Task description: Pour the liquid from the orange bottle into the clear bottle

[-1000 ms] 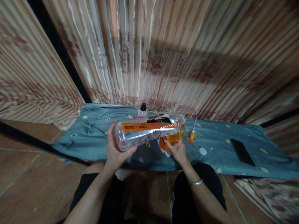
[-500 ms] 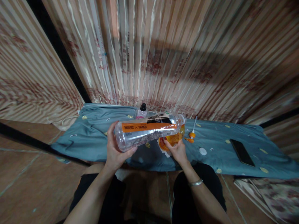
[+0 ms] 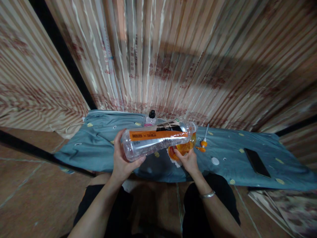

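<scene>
My left hand (image 3: 125,162) is wrapped round the base end of a clear plastic bottle (image 3: 156,138) with an orange and black label. The bottle lies nearly sideways in the air, its uncapped-looking mouth to the right. Below that mouth, my right hand (image 3: 188,161) grips an orange bottle (image 3: 184,149) holding amber liquid. The clear bottle hides the orange bottle's upper part, so I cannot tell whether the two mouths touch. A white, scallop-edged piece (image 3: 174,160) shows under the orange bottle. Right of it, an orange pump head (image 3: 203,144) with a pale tube lies on the cloth.
A bottle with a black pump top (image 3: 152,114) stands behind the clear bottle. On the blue-green cloth (image 3: 99,142) are a white round disc (image 3: 215,161) and a dark phone (image 3: 257,162). A striped curtain (image 3: 173,66) hangs behind; a black pole (image 3: 64,56) slants at the left.
</scene>
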Motion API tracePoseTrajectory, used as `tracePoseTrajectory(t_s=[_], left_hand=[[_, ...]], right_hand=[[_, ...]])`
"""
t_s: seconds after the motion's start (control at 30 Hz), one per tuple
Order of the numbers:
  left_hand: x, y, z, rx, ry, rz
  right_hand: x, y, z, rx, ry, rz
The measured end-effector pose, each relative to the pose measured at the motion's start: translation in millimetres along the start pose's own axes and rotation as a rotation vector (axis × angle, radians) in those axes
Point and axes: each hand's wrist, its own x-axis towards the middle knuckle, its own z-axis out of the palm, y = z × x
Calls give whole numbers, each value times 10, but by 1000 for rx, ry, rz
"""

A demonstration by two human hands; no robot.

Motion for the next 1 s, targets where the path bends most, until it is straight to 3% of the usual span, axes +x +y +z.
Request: tracePoseTrajectory(t_s=[1.0], left_hand=[[27, 36, 12, -22, -14, 7]], right_hand=[[1, 27, 12, -31, 14, -13]])
